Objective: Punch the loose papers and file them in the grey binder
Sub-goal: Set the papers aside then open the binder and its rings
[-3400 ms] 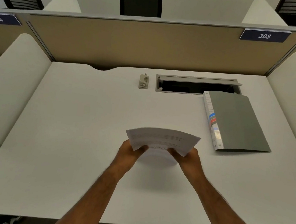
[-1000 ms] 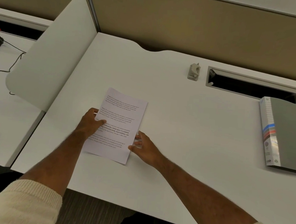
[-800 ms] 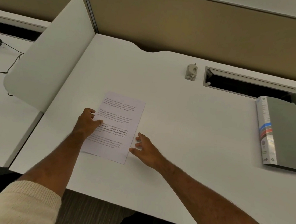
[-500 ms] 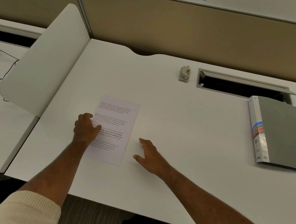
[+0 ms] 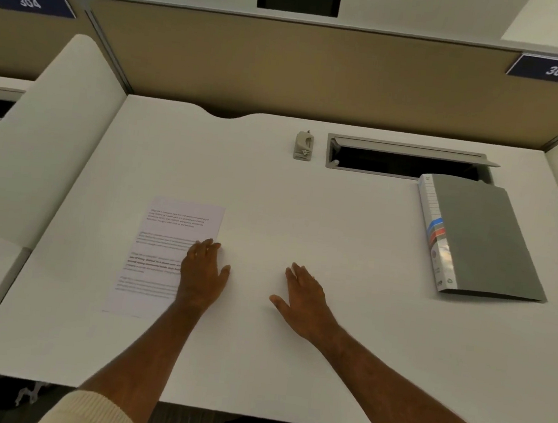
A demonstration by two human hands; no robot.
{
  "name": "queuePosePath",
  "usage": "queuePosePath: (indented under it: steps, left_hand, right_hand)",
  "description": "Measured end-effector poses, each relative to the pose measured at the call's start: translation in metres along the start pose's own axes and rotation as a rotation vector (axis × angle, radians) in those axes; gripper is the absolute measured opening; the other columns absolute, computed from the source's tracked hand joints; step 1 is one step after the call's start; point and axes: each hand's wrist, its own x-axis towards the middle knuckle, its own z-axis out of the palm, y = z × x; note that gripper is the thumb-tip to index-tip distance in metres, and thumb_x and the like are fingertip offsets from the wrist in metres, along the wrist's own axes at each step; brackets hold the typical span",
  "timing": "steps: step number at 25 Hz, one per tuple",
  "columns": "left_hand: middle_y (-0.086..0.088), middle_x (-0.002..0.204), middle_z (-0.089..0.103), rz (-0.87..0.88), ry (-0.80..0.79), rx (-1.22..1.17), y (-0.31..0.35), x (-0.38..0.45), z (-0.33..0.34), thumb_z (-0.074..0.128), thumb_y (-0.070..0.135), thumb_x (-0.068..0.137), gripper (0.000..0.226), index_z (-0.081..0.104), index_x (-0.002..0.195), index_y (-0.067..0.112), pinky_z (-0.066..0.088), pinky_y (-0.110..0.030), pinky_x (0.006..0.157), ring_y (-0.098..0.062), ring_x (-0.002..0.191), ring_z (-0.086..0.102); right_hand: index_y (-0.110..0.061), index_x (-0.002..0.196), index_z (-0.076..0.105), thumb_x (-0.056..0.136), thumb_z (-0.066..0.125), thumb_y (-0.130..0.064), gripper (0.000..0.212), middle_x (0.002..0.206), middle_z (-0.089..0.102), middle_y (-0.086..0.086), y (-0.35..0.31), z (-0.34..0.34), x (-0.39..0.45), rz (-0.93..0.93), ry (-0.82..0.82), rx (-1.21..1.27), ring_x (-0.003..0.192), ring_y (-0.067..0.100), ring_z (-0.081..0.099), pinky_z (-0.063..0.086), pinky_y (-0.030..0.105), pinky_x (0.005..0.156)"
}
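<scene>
- The printed text on the papers (image 5: 163,254) is too blurred to read; only blocks of lines show, and how many sheets lie in the stack cannot be told.
- The left hand (image 5: 203,272) covers the papers' right edge, so that part of the stack is hidden.
- The hole punch (image 5: 303,145) at the back of the desk (image 5: 305,214) is small and its details are unclear.
- The grey binder (image 5: 481,237) lies closed on the right side of the desk, well apart from the papers; its far corner overlaps the open cable slot (image 5: 406,162), whose inside is dark.
- Both sleeves are cut off at the bottom edge.
- The left hand rests flat, fingers spread, on the papers, gripping nothing.
- The right hand (image 5: 303,296) lies open on the bare desk, holding nothing.
- Half a second ago the left hand sat at the papers' left edge; now it is over their right edge.
- The right hand has moved farther right, away from the sheets.
- The papers lie flat as before, left of centre.
</scene>
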Motion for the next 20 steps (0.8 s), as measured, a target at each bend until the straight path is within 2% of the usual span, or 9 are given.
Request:
queuePosePath:
  steps: [2, 3, 4, 6, 9, 13, 16, 20]
  left_hand:
    - [-0.013, 0.158, 0.042, 0.064, -0.038, 0.018, 0.021, -0.004, 0.011, 0.065, 0.035, 0.096, 0.063, 0.047, 0.150, 0.008, 0.028, -0.049, 0.122, -0.035, 0.150, 0.031]
    - [-0.012, 0.161, 0.040, 0.111, -0.060, 0.032, 0.032, -0.007, 0.016, 0.064, 0.037, 0.097, 0.065, 0.044, 0.152, 0.009, 0.026, -0.048, 0.123, -0.034, 0.152, 0.030]
    - [-0.011, 0.162, 0.037, 0.161, -0.081, 0.047, 0.043, -0.009, 0.021, 0.062, 0.038, 0.097, 0.066, 0.043, 0.153, 0.009, 0.025, -0.047, 0.124, -0.033, 0.153, 0.028]
    - [-0.009, 0.166, 0.032, 0.243, -0.122, 0.063, 0.066, -0.015, 0.029, 0.058, 0.041, 0.099, 0.068, 0.038, 0.156, 0.011, 0.021, -0.044, 0.125, -0.031, 0.155, 0.024]
    - [-0.007, 0.170, 0.020, 0.311, -0.159, 0.067, 0.100, -0.023, 0.039, 0.048, 0.045, 0.104, 0.070, 0.026, 0.161, 0.013, 0.010, -0.041, 0.128, -0.028, 0.158, 0.013]
    - [-0.007, 0.173, 0.004, 0.371, -0.217, 0.071, 0.138, -0.033, 0.057, 0.038, 0.047, 0.107, 0.072, 0.012, 0.164, 0.011, -0.002, -0.038, 0.128, -0.025, 0.160, 0.001]
    - [-0.009, 0.172, -0.008, 0.423, -0.284, 0.074, 0.165, -0.038, 0.071, 0.032, 0.046, 0.109, 0.075, -0.001, 0.163, 0.007, -0.010, -0.034, 0.126, -0.023, 0.159, -0.008]
    - [-0.009, 0.171, -0.013, 0.490, -0.315, 0.106, 0.198, -0.045, 0.086, 0.029, 0.049, 0.109, 0.077, -0.006, 0.163, 0.007, -0.011, -0.034, 0.125, -0.024, 0.158, -0.013]
  right_hand:
    - [-0.010, 0.162, 0.006, 0.073, -0.005, -0.082, 0.116, 0.170, -0.006, 0.007, 0.022, -0.004, -0.005, 0.021, 0.018, 0.014, 0.157, 0.022, -0.008, -0.005, 0.037, 0.124]
    - [-0.010, 0.162, 0.006, 0.070, -0.009, -0.083, 0.118, 0.170, -0.007, 0.007, 0.033, -0.006, -0.008, 0.037, 0.034, 0.023, 0.157, 0.022, -0.009, -0.006, 0.037, 0.124]
    - [-0.010, 0.162, 0.006, 0.073, -0.007, -0.084, 0.116, 0.170, -0.007, 0.007, 0.044, -0.008, -0.010, 0.058, 0.049, 0.030, 0.157, 0.022, -0.009, -0.007, 0.037, 0.124]
    - [-0.010, 0.162, 0.005, 0.088, 0.010, -0.078, 0.100, 0.170, -0.008, 0.007, 0.065, -0.013, -0.016, 0.108, 0.065, 0.025, 0.157, 0.022, -0.009, -0.007, 0.039, 0.124]
    - [-0.008, 0.161, 0.003, 0.086, 0.006, -0.081, 0.104, 0.169, -0.010, 0.009, 0.095, -0.019, -0.027, 0.159, 0.075, -0.022, 0.157, 0.024, -0.010, -0.007, 0.042, 0.125]
    - [-0.005, 0.160, 0.003, 0.103, 0.032, -0.059, 0.084, 0.169, -0.011, 0.012, 0.130, -0.018, -0.045, 0.211, 0.106, -0.039, 0.157, 0.027, -0.010, -0.006, 0.045, 0.126]
    - [-0.006, 0.161, 0.001, 0.104, 0.033, -0.056, 0.082, 0.169, -0.013, 0.013, 0.152, -0.019, -0.059, 0.244, 0.129, -0.030, 0.156, 0.027, -0.012, -0.007, 0.045, 0.126]
    - [-0.011, 0.162, 0.005, 0.104, 0.036, -0.056, 0.079, 0.169, -0.009, 0.010, 0.183, -0.020, -0.079, 0.278, 0.175, 0.011, 0.157, 0.025, -0.009, -0.006, 0.043, 0.126]
